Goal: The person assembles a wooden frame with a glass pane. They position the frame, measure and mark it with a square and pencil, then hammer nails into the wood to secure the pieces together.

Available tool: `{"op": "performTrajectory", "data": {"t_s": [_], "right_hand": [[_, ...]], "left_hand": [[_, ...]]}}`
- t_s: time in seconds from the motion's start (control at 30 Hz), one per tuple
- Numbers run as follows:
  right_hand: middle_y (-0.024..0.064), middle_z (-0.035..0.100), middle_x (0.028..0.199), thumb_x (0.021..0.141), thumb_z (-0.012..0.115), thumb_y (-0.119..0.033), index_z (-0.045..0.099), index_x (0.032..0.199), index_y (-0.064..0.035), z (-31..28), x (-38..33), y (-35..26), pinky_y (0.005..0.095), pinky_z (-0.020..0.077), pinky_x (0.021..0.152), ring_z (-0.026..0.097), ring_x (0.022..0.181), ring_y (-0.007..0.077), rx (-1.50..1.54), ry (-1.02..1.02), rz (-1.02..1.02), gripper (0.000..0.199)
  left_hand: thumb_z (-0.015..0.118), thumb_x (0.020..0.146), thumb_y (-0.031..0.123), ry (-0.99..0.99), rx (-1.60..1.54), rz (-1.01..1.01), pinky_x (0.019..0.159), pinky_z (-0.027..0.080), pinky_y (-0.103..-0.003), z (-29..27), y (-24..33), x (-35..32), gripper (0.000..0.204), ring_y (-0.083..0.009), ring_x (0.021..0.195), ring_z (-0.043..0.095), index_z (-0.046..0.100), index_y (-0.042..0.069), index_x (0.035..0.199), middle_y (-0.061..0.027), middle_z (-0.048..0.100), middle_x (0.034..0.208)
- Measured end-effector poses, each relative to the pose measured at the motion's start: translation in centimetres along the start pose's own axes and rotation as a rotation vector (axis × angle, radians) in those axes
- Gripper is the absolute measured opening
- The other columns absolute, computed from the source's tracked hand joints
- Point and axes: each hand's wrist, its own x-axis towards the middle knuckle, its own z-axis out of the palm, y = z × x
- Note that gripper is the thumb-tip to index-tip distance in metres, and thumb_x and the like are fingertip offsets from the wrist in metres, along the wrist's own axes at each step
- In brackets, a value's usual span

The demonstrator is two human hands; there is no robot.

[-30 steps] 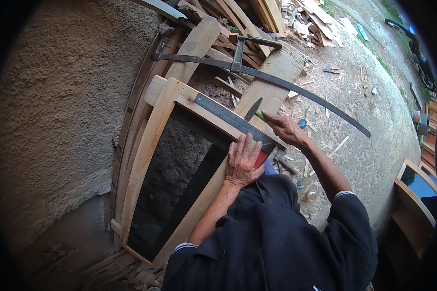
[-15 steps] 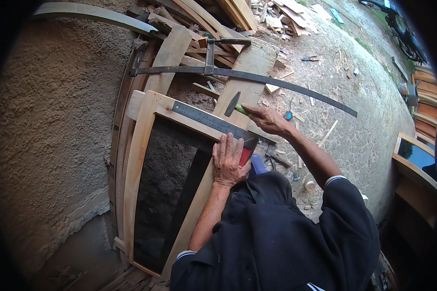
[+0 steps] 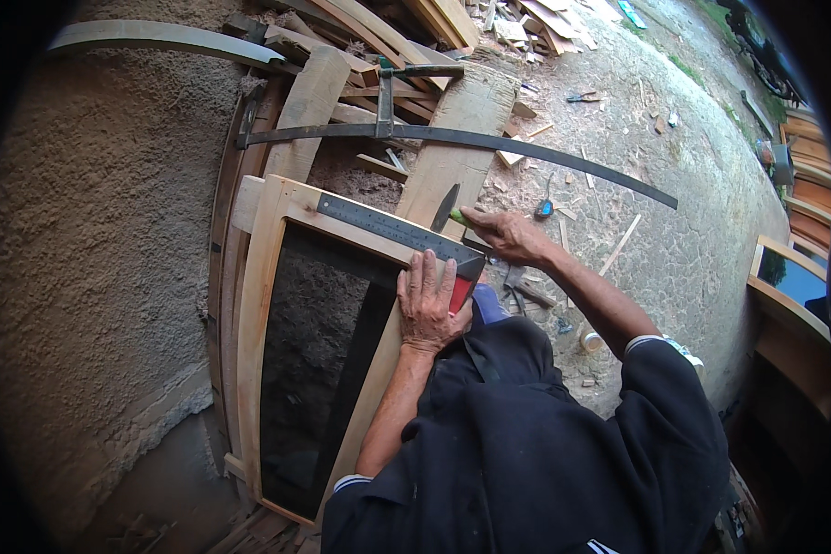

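Note:
My left hand (image 3: 427, 300) lies flat with its fingers stretched out, pressing at the try square. The square has a dark steel ruler blade (image 3: 379, 222) and a red stock (image 3: 462, 293), and its blade lies along the top rail of a wooden frame (image 3: 309, 205) around a dark panel (image 3: 319, 360). My right hand (image 3: 508, 235) is closed round the green handle of a short knife (image 3: 446, 209). The knife's dark, pointed blade stands beside the square's far edge, near its corner. I cannot tell whether it touches the wood.
A long bar clamp (image 3: 517, 148) crosses the boards (image 3: 452, 129) beyond the frame. Pliers (image 3: 584, 98), a blue-faced tape measure (image 3: 544, 209) and wood scraps lie on the ground to the right. A rough wall (image 3: 120, 231) rises on the left. Timber is piled at the back.
My right hand has brought the knife slightly nearer, toward the square's edge. The left hand keeps its flat press on the square. The whole view has shifted a little.

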Motion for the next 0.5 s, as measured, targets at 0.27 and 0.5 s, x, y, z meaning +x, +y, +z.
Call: {"op": "performTrajectory", "data": {"t_s": [0.27, 0.5], "right_hand": [[0.0225, 0.068, 0.123, 0.105, 0.053, -0.024, 0.055, 0.146, -0.0145, -0.2, 2.2, -0.8, 0.0404, 0.0541, 0.090, 0.070, 0.107, 0.0368, 0.051, 0.121, -0.108, 0.042], [0.0230, 0.068, 0.123, 0.106, 0.053, -0.026, 0.054, 0.146, -0.0134, -0.2, 2.3, -1.3, 0.0418, 0.0541, 0.090, 0.068, 0.108, 0.0405, 0.051, 0.075, -0.026, 0.042]], "left_hand": [[0.074, 0.079, 0.045, -0.028, -0.001, -0.009, 0.118, 0.025, -0.061, -0.1, 0.0, -0.1, 0.084, -0.0426, 0.151, 0.031, 0.048, 0.011, 0.152, -0.0263, 0.034, 0.161], [0.074, 0.079, 0.044, -0.003, -0.008, 0.000, 0.117, 0.026, -0.061, 0.0, 0.1, 0.0, 0.083, -0.0428, 0.151, 0.030, 0.049, 0.011, 0.152, -0.0264, 0.034, 0.161]]}}
